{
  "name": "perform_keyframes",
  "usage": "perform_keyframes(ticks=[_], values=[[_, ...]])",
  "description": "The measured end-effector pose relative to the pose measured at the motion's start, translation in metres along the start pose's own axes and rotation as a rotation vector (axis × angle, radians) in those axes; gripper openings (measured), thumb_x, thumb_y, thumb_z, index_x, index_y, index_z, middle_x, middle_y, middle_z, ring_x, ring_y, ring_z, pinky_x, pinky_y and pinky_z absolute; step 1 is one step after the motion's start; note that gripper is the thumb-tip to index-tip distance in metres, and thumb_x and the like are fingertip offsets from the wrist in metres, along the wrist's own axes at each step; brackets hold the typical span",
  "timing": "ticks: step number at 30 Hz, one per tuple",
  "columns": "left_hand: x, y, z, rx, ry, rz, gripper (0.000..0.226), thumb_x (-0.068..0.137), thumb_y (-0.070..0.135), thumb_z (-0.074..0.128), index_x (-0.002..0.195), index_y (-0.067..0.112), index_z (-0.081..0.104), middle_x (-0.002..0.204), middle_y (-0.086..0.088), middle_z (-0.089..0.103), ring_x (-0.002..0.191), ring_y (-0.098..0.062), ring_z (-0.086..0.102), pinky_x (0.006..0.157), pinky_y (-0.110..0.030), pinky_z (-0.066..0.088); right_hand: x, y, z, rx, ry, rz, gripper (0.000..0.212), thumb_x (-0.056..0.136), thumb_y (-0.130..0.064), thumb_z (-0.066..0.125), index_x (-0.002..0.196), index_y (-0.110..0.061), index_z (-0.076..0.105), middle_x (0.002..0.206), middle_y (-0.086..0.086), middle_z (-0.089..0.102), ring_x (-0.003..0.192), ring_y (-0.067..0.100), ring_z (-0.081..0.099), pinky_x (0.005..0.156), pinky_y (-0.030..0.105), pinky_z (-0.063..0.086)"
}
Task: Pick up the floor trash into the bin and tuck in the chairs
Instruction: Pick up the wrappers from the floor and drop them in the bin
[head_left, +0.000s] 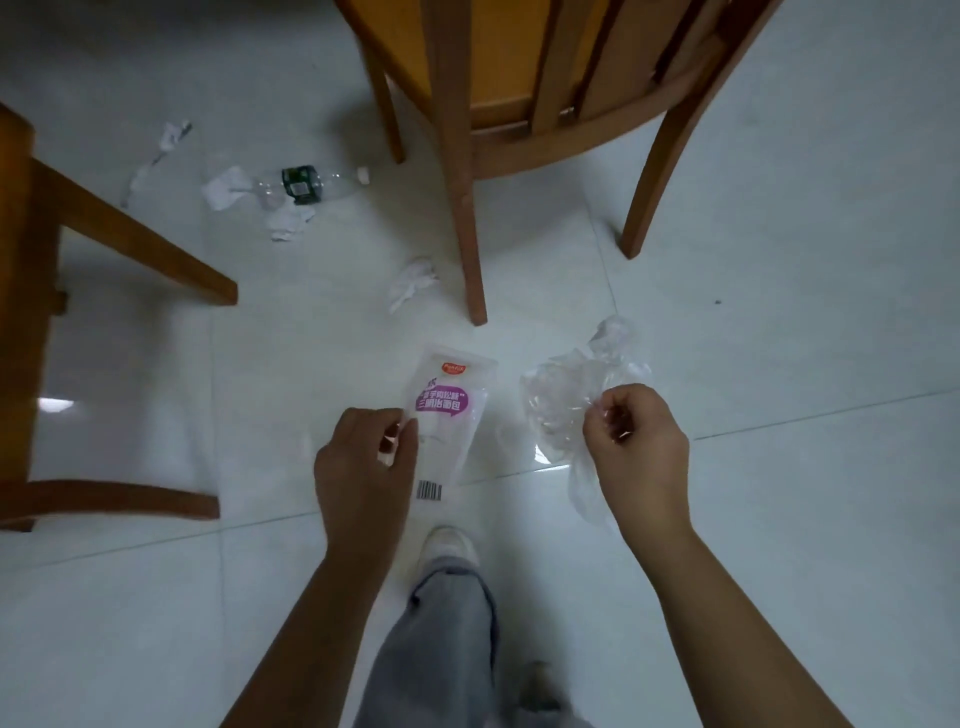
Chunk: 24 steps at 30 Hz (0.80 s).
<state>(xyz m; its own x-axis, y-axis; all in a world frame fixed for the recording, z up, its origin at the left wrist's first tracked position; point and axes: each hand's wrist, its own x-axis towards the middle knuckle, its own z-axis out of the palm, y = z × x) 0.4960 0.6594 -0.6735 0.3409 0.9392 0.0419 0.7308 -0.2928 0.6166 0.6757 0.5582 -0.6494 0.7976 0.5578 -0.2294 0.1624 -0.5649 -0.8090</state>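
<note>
My left hand (363, 457) pinches a clear food wrapper (449, 410) with a purple label and a barcode, held above the white tile floor. My right hand (636, 441) grips a crumpled clear plastic bag (566, 400). On the floor farther off lie a crushed clear plastic bottle (306, 187) with a dark label, white paper scraps (226, 189) beside it, a torn paper strip (161, 150) to the left, and a crumpled tissue (413, 280) by a chair leg. No bin is in view.
A wooden chair (545, 104) stands straight ahead, its front leg (470, 234) close to the tissue. A second wooden chair (62, 260) is at the left edge. My leg in grey trousers and a pale shoe (449, 545) are below my hands.
</note>
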Motion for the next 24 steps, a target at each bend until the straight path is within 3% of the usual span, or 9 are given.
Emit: perform_keyframes(ticks=[2,8,16,21,24], values=[[-0.012,0.025,-0.035,0.011,0.016,0.017,0.015,0.081,0.015,0.069,0.083,0.003,0.060,0.078,-0.011,0.062,0.062,-0.017,0.055,0.059,-0.017,0.042,-0.023,-0.027,-0.024,-0.019,-0.030,-0.031,0.012,0.082,-0.004,0.058,0.077,-0.014,0.054,0.079,0.007,0.059,0.067,0.011,0.053,0.058,0.006,0.037],[-0.055,0.090,-0.135,0.033,0.034,0.056,0.024,0.082,0.026,0.063,0.083,0.002,0.063,0.077,-0.012,0.064,0.060,-0.020,0.060,0.054,-0.025,0.050,-0.087,-0.096,-0.092,-0.085,-0.102,-0.138,0.012,0.082,-0.003,0.058,0.077,-0.013,0.054,0.081,0.008,0.057,0.068,0.018,0.053,0.060,0.012,0.038],[-0.125,0.148,-0.245,0.199,0.070,0.048,0.020,0.074,0.022,0.063,0.079,0.003,0.068,0.073,-0.013,0.068,0.059,-0.025,0.064,0.056,-0.034,0.053,-0.168,-0.178,-0.169,-0.153,-0.160,-0.312,0.011,0.081,-0.001,0.060,0.078,-0.011,0.057,0.077,0.002,0.052,0.066,0.017,0.051,0.058,0.009,0.035],[-0.167,0.169,-0.298,0.207,0.233,-0.064,0.035,0.084,0.031,0.045,0.081,0.004,0.069,0.076,-0.011,0.067,0.066,-0.025,0.064,0.066,-0.029,0.043,-0.215,-0.230,-0.190,-0.147,-0.214,-0.391,0.006,0.082,-0.004,0.060,0.080,-0.010,0.059,0.079,0.005,0.055,0.068,0.018,0.052,0.059,0.009,0.033],[-0.194,0.171,-0.328,0.173,0.348,-0.169,0.025,0.083,0.024,0.052,0.083,0.005,0.068,0.078,-0.012,0.067,0.067,-0.027,0.063,0.064,-0.036,0.051,-0.244,-0.262,-0.184,-0.161,-0.273,-0.479,0.003,0.082,-0.005,0.059,0.082,-0.008,0.060,0.080,0.004,0.055,0.069,0.018,0.051,0.057,0.015,0.033]])
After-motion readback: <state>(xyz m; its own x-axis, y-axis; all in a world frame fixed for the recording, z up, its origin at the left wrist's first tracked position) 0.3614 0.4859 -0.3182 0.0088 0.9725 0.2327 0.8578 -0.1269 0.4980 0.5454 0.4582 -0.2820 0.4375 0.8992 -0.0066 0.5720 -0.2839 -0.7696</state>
